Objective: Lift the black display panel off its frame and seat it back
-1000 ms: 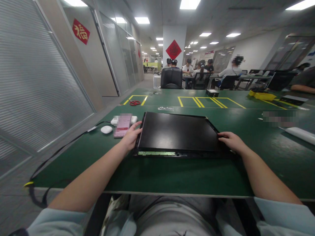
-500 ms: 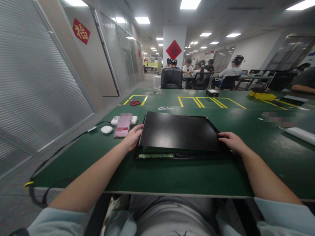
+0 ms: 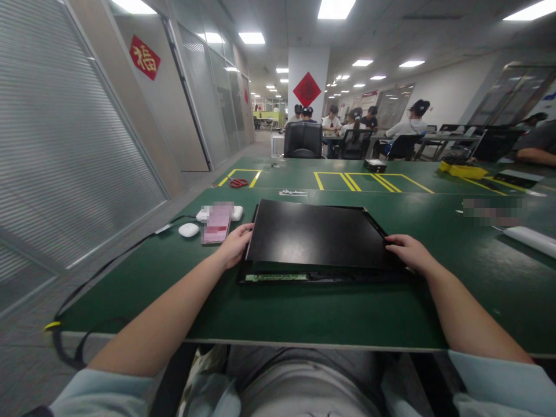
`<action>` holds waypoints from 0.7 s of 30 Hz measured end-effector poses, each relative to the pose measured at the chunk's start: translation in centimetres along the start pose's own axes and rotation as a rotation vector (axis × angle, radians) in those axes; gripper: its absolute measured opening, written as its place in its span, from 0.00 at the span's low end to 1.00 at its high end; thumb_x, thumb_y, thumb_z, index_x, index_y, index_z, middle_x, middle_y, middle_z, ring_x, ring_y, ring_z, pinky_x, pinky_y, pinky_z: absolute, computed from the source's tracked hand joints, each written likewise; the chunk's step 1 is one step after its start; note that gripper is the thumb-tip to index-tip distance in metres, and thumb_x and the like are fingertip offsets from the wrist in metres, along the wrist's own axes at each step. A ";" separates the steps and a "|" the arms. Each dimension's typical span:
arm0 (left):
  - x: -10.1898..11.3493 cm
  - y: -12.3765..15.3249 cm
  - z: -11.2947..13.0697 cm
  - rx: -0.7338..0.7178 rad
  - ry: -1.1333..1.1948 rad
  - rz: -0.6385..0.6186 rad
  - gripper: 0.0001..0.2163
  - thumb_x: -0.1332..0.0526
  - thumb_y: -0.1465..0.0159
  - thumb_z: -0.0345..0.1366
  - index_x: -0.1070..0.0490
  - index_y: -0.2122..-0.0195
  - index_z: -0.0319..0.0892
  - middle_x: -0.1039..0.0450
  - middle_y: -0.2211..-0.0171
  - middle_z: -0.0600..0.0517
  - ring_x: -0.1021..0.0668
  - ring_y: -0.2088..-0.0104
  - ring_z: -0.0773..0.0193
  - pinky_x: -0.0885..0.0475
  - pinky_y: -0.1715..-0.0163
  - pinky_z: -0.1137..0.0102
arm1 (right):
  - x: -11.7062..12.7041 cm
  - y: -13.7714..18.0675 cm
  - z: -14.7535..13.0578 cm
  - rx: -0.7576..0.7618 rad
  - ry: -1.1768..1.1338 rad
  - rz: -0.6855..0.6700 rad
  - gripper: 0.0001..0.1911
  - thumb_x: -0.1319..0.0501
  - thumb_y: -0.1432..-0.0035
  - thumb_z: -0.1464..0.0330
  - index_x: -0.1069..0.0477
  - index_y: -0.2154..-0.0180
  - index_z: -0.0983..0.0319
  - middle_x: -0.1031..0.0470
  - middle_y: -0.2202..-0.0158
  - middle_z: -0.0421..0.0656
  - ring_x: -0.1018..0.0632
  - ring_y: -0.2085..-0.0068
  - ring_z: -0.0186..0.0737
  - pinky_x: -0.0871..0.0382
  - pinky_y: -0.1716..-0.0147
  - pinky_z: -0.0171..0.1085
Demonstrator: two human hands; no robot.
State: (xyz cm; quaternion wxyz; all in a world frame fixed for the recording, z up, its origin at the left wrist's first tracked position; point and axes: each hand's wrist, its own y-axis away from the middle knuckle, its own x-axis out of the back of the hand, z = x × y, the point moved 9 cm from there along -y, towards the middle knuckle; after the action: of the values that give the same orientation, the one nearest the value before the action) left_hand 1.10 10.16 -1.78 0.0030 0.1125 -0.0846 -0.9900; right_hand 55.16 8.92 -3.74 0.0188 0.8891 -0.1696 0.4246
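Note:
A flat black screen panel [image 3: 317,234] lies over a thin black frame [image 3: 360,278], set slightly askew to it. Along the frame's near edge a green circuit board strip [image 3: 275,278] shows. My left hand [image 3: 236,246] grips the panel's left edge, its fingertips partly hidden at the side. On the opposite side, my right hand [image 3: 406,250] pinches the right edge, near the frame's raised rim. The panel's near edge appears a little above the frame, with a dark gap between them. What lies beneath the panel is hidden.
Left of the panel, a pink-screened phone [image 3: 216,223] lies against a white object, with a white rounded case [image 3: 189,230] beside it. Farther back are red-handled scissors [image 3: 238,183], a small black box [image 3: 375,165] and a yellow tray [image 3: 463,169]. A white roll [image 3: 530,240] lies right.
The panel's left side has sunk very slightly toward the frame, my left hand moving down with it. My right hand keeps nearly the same place.

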 end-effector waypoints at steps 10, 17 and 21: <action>-0.2 0.3 0.2 0.000 -0.028 0.001 0.15 0.27 0.40 0.29 0.25 0.53 0.39 0.18 0.67 0.49 0.17 0.73 0.63 0.23 0.75 0.74 | 0.2 0.4 -0.3 -0.006 0.007 0.014 0.13 0.34 0.52 0.64 0.18 0.62 0.57 0.17 0.54 0.48 0.19 0.49 0.55 0.28 0.43 0.53; -0.3 0.3 0.2 -0.015 -0.053 -0.016 0.17 0.27 0.41 0.29 0.24 0.51 0.39 0.17 0.65 0.48 0.16 0.68 0.61 0.24 0.72 0.73 | 0.2 0.2 -0.2 -0.005 0.006 0.006 0.13 0.34 0.52 0.64 0.18 0.62 0.57 0.17 0.52 0.48 0.19 0.49 0.55 0.28 0.42 0.53; -0.6 0.2 0.1 -0.037 -0.070 -0.068 0.18 0.26 0.42 0.35 0.22 0.51 0.41 0.16 0.66 0.49 0.16 0.66 0.59 0.23 0.70 0.72 | 0.2 0.1 -0.1 0.004 -0.005 0.005 0.14 0.33 0.53 0.63 0.18 0.62 0.56 0.16 0.55 0.47 0.18 0.49 0.56 0.28 0.43 0.53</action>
State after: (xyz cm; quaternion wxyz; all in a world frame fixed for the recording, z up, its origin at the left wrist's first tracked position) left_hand 1.68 9.96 -1.49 -0.0314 0.0803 -0.0623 -0.9943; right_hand 55.17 8.80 -3.49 0.0154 0.8899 -0.1712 0.4226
